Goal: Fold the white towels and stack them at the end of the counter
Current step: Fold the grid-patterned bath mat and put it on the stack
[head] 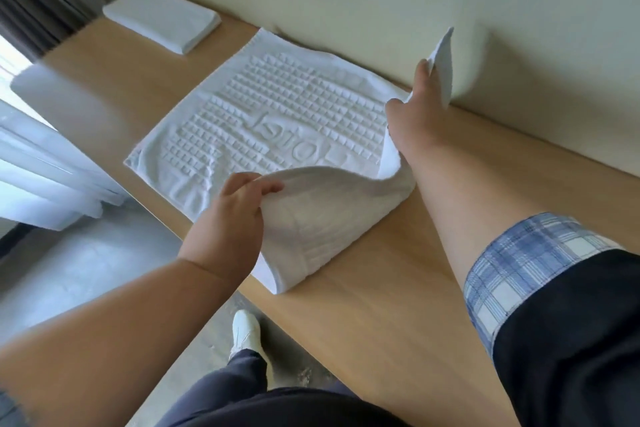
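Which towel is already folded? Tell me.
The small towel at the far end of the counter, a neat rectangle nobody touches. The big towel lies spread out, the left hand and right hand gripping its raised edge.
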Demonstrator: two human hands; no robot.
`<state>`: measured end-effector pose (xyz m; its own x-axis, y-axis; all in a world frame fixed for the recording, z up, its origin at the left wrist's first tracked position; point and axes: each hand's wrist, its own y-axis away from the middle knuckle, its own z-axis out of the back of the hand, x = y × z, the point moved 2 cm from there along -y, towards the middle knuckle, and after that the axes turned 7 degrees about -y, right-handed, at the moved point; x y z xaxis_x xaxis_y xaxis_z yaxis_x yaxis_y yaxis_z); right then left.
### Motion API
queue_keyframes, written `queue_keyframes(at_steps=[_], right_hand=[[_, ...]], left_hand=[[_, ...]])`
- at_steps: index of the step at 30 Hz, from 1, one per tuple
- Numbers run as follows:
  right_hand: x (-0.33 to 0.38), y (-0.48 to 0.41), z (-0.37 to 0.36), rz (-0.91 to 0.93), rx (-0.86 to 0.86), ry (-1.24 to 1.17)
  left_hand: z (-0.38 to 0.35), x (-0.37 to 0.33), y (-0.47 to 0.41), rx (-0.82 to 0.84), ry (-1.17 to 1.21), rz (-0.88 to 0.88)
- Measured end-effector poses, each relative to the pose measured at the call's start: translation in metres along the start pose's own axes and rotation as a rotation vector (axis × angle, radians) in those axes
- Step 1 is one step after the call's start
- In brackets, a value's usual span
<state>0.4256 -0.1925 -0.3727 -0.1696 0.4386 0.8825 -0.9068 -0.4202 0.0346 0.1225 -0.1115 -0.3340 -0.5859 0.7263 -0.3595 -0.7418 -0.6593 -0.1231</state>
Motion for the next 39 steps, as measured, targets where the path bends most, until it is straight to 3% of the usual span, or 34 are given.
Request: queue_keyframes(at_steps=[6, 19, 22, 29, 36, 37, 39], right_hand=[[0.058, -0.019, -0.080, 0.070, -0.034, -0.051], [0.191, -0.104, -0.299, 0.103, -0.196, 0.051], [0.193, -0.129, -0.355, 0.071, -0.130, 0.165], [0.157, -0.156, -0.437, -0.055, 0.112, 0.360], [0.141, -0.148, -0.436, 0.028, 0.169, 0.306], [0.139, -0.144, -0.433, 0.077, 0.190, 0.316], [0.134, -0.137, -0.427, 0.165, 0.223, 0.343]], left_hand=[[0.015, 0.086, -0.014, -0.083, 0.082, 0.132], [0.042, 0.274, -0.126, -0.149, 0.279, 0.211], [0.035, 0.316, -0.148, -0.085, 0.295, 0.286], [-0.005, 0.388, -0.173, 0.244, 0.228, 0.491], [-0.009, 0.390, -0.178, 0.303, 0.004, 0.427], [-0.006, 0.385, -0.177, 0.286, -0.014, 0.382], [-0.004, 0.368, -0.175, 0.218, -0.078, 0.098]])
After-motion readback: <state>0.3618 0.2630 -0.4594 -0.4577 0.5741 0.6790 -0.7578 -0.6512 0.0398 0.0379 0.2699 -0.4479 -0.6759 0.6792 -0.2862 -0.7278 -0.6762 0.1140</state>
